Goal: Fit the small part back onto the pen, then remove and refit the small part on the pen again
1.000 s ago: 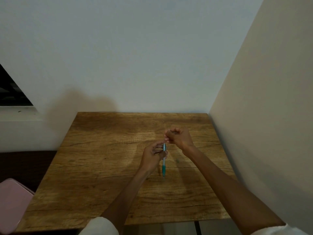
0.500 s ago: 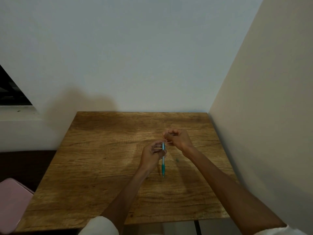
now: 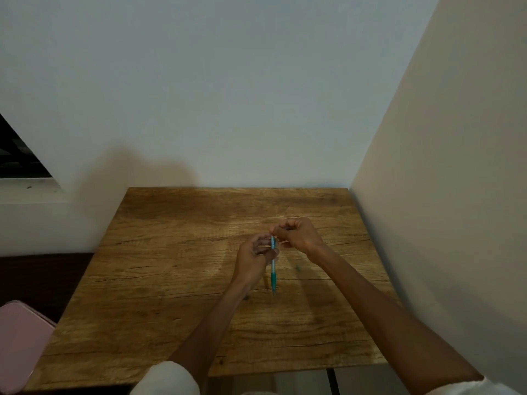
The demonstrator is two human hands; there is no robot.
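My left hand (image 3: 253, 259) grips a teal mechanical pencil (image 3: 273, 273) by its upper barrel, holding it upright over the wooden table (image 3: 171, 280) with the tip pointing down toward me. My right hand (image 3: 296, 233) hovers just above and to the right of the pencil's top end, fingers curled and pinched together; something thin may sit between the fingertips, too small to make out. A small teal piece (image 3: 298, 267) lies on the table right of the pencil.
The table stands in a corner, with a white wall behind it and a beige wall (image 3: 442, 195) along its right edge. A pink object (image 3: 20, 346) sits low at the left, beside the table. A dark opening (image 3: 17, 155) shows at far left.
My right hand has shifted slightly down and closer to the pencil's top end. The left hand and the pencil have stayed almost still.
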